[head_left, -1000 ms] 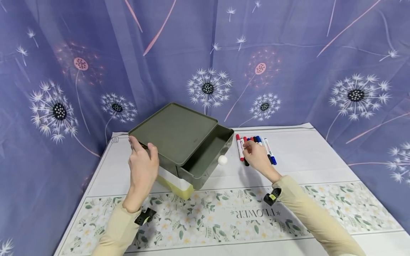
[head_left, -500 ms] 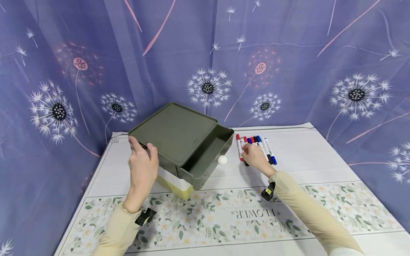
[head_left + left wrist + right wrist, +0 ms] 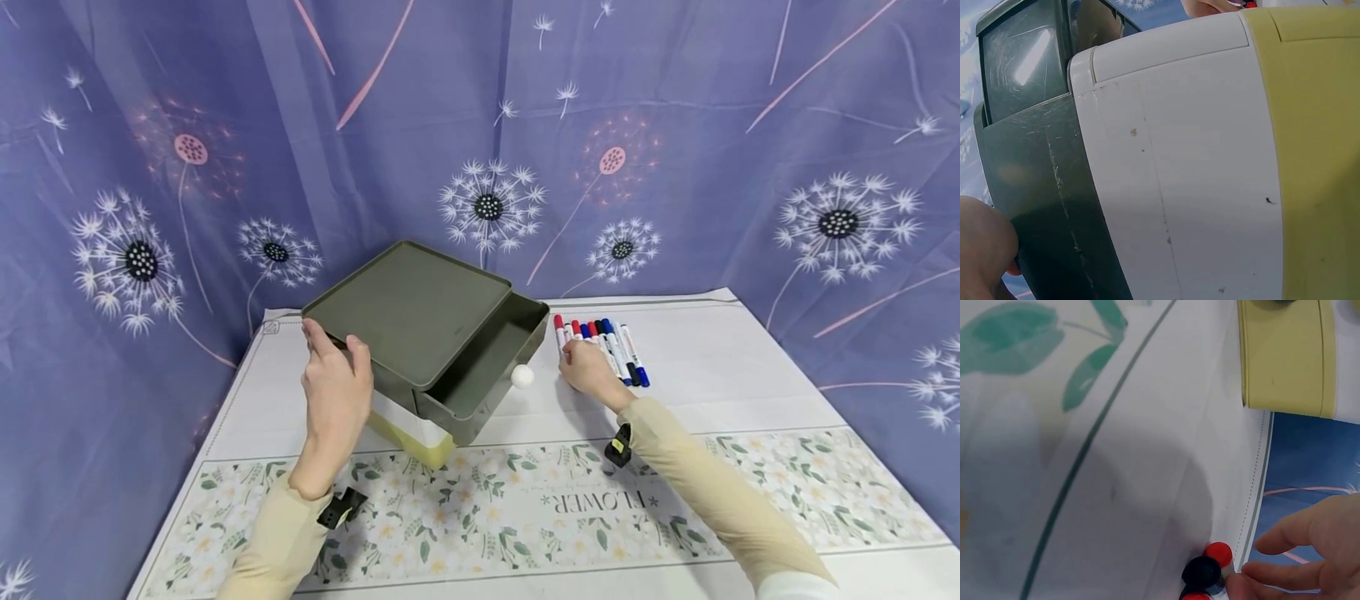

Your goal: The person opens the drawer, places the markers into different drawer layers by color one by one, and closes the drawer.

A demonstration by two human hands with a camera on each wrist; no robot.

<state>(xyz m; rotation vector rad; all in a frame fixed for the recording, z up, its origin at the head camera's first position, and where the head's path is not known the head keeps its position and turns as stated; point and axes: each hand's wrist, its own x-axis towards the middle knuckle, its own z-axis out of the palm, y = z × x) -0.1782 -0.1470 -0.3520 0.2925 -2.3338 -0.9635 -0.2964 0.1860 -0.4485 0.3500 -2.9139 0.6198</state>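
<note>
Snags and stray rolling look like the main risks

Surface (image 3: 750, 375), smooth and white around the markers (image 3: 621, 350), offers little to stop a round barrel, so a knock could set one rolling. The drawer unit (image 3: 405, 317), green above a white tier (image 3: 1175, 150) and a yellow tier (image 3: 1319, 156), stands at an angle; uneven pushing could pivot it. Its pulled-out drawer (image 3: 483, 408) juts towards the markers, and pressure on that rim could tip the unit. The left hand (image 3: 333, 392) rests against the near left corner, thumb and fingers spread; slackening there would leave the unit free to shift. The right hand (image 3: 590, 368) reaches down over the markers, which lie side by side to the right of the drawer. Some fingers (image 3: 1288, 536) stand apart beside the caps, but whether the tips pinch a marker I cannot tell. Because the barrels lie so close, a grasp could catch two or drag a neighbour askew. The white knob (image 3: 522, 377) sticks out between drawer and right hand, and a low sideways swing could strike it. Smallest, a red cap (image 3: 1218, 553) could pull loose if gripped alone
</note>
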